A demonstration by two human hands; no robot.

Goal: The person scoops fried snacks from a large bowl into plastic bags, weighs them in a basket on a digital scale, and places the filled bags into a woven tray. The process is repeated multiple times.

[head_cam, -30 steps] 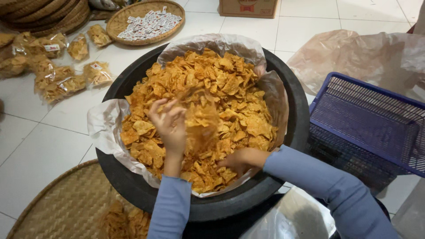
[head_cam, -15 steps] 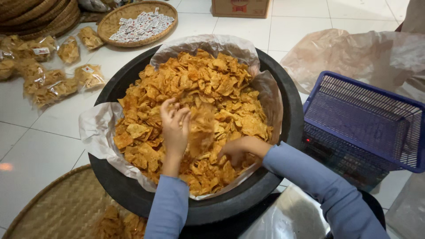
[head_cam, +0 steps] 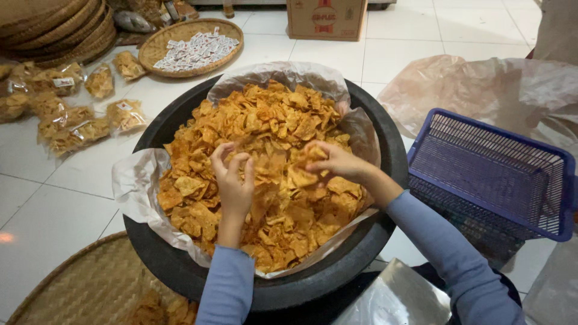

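- The black tub (head_cam: 180, 114), lined with clear plastic (head_cam: 135, 186), holds a heap of orange chips (head_cam: 271, 120).
- A blue basket (head_cam: 500, 174) sits just beside it (tilted).
- Right hand (head_cam: 337, 161) pinches chips; a hard squeeze could crumble them.
- Left hand (head_cam: 233, 183) hovers with fingers loosely apart, holding nothing; chips might spill onto the floor.

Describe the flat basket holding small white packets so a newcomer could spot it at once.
Start from the big black tub of orange chips mid-floor and look toward the upper left. The round shallow woven tray lies there on white tiles, alone in being strewn with small white packets.
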